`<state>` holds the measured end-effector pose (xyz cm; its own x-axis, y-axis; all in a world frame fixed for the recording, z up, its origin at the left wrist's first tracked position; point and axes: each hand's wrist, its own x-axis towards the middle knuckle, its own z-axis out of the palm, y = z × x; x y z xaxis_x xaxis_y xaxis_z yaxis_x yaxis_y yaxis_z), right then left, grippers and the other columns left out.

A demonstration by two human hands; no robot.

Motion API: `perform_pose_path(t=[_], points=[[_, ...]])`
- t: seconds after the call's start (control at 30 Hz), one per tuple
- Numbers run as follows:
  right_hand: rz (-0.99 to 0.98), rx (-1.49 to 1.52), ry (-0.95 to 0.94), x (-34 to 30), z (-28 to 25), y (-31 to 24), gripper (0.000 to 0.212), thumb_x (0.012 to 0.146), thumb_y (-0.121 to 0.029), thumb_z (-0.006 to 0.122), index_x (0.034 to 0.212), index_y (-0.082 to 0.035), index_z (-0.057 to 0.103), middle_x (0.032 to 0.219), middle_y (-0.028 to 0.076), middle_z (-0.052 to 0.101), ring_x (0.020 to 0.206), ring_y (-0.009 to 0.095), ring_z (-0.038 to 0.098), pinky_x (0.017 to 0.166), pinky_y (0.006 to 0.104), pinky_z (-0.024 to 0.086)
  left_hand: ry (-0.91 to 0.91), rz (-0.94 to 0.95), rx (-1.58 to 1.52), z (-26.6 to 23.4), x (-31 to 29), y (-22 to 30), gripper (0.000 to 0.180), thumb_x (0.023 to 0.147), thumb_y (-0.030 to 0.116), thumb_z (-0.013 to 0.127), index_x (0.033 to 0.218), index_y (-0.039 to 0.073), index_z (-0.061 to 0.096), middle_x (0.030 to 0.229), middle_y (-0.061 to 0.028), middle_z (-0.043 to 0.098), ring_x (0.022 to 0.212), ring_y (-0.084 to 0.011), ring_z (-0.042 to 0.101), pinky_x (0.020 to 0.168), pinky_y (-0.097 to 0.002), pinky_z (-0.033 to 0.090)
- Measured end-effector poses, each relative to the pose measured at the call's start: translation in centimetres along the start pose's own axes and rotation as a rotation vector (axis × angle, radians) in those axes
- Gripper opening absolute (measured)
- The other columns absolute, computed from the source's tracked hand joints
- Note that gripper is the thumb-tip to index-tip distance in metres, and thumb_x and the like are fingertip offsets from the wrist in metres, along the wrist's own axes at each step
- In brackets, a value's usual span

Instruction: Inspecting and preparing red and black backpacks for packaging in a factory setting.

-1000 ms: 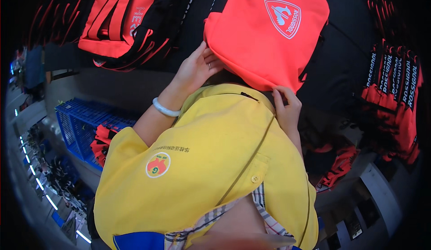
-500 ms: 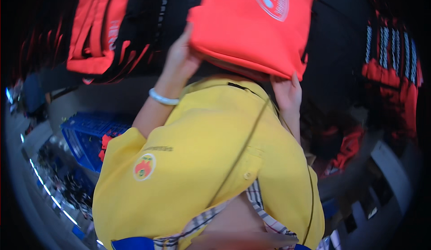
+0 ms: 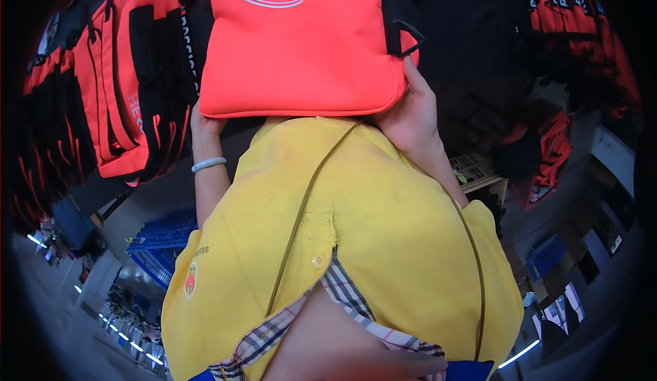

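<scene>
A bright red backpack (image 3: pixel 294 66) with a pale shield-shaped emblem lies in front of my chest, its lower edge toward me. At its lower left corner is my left hand (image 3: pixel 207 124), the fingers mostly hidden beneath the bag. My right hand (image 3: pixel 412 111) grips the lower right side, thumb up by a black strap buckle (image 3: pixel 408 37) and fingers tucked out of sight underneath. The upper part of the bag runs out of view.
To the left, a red and black backpack (image 3: pixel 113 87) stands beside a row of similar bags (image 3: pixel 48 135). More red bags with black straps (image 3: pixel 568 18) sit at far right. A blue plastic crate (image 3: pixel 161 244) is low at left, and a pale crate (image 3: pixel 472 169) is near my right forearm.
The red backpack and both hands have shifted left in the view. The bag has turned, so its lower edge is nearly level and the right-side buckle shows.
</scene>
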<state>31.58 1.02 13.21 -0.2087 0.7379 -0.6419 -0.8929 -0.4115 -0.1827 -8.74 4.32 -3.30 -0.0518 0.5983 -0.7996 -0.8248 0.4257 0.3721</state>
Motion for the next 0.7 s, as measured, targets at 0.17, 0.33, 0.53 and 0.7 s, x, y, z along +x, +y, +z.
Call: perform_pose_path(t=[0.17, 0.33, 0.53, 0.7], points=[[-0.024, -0.083, 0.093, 0.6, -1.5, 0.3, 0.051, 0.103, -0.041, 0.037, 0.142, -0.008, 0.042, 0.143, 0.011, 0.048, 0.133, 0.028, 0.043, 0.113, 0.0461, 0.03, 0.037, 0.019, 0.08, -0.3, -0.5, -1.4, 0.037, 0.099, 0.022, 0.043, 0.126, -0.002, 0.055, 0.123, -0.019, 0.062, 0.115, -0.0329, 0.059, 0.099, -0.0475, 0.048], [0.033, -0.338, 0.175, 3.3, -9.4, -3.9, 0.05, 0.102, -0.042, 0.04, 0.138, -0.009, 0.048, 0.136, 0.009, 0.056, 0.122, 0.025, 0.054, 0.101, 0.0446, 0.043, -0.188, 0.053, 0.112, 4.1, -4.4, -3.2, 0.049, 0.099, 0.042, 0.049, 0.128, 0.004, 0.056, 0.125, -0.0107, 0.063, 0.115, -0.0238, 0.059, 0.1, -0.0394, 0.047], [-0.122, -2.279, 0.812, 3.2, -7.5, -9.1, 0.046, 0.092, -0.05, 0.056, 0.094, -0.007, 0.07, 0.076, 0.011, 0.069, 0.075, 0.028, 0.069, 0.071, 0.0385, 0.053, -0.199, 0.102, 0.203, 7.5, -7.1, -5.6, 0.053, 0.099, 0.045, 0.049, 0.133, 0.004, 0.053, 0.13, -0.0082, 0.059, 0.119, -0.018, 0.057, 0.101, -0.0343, 0.045], [-0.934, -1.835, -0.302, 9.0, 0.4, -1.1, 0.023, 0.089, -0.008, 0.065, 0.111, -0.001, 0.066, 0.101, 0.012, 0.065, 0.095, 0.023, 0.064, 0.088, 0.0326, 0.048, -0.158, 0.149, 0.316, 7.3, -7.5, -6.0, 0.054, 0.101, 0.044, 0.046, 0.136, 0.002, 0.05, 0.132, -0.0091, 0.058, 0.119, -0.0174, 0.056, 0.101, -0.0314, 0.043]])
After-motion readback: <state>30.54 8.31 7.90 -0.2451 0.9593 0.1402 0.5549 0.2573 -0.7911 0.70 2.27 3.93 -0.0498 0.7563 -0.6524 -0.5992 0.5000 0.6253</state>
